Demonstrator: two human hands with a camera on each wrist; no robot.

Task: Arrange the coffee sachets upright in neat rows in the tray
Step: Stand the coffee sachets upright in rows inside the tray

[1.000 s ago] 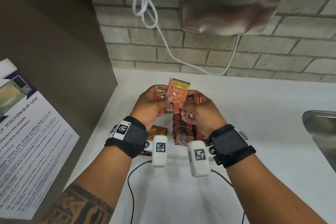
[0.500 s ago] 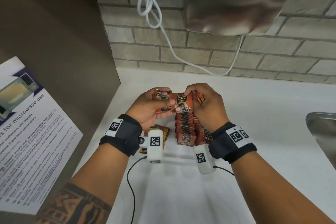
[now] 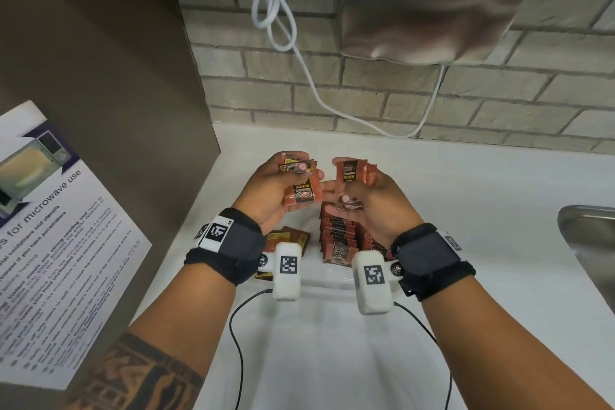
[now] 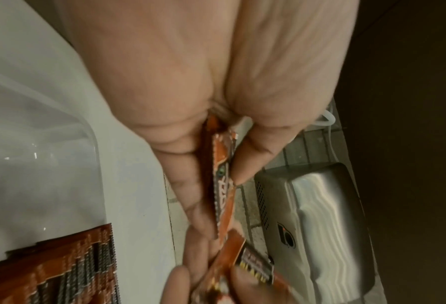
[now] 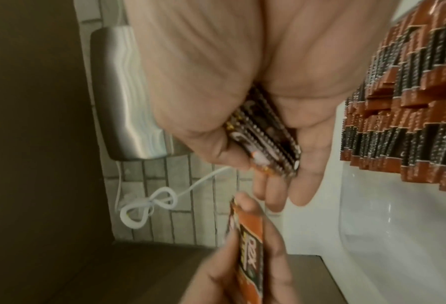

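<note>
My left hand grips a small bunch of orange-brown coffee sachets between thumb and fingers; the left wrist view shows them edge-on. My right hand holds a second bunch of sachets upright in its palm, their ends seen in the right wrist view. Below both hands, a row of upright sachets stands in a clear tray, which is hard to make out. A few loose sachets lie flat left of the row, under my left wrist.
A white counter runs to a steel sink at the right. A brown wall panel with a microwave notice stands at the left. A steel hand dryer and looped white cable hang on the brick wall.
My hands have parted: they held sachets together in front of me, and now each holds its own bunch, a gap between them.
</note>
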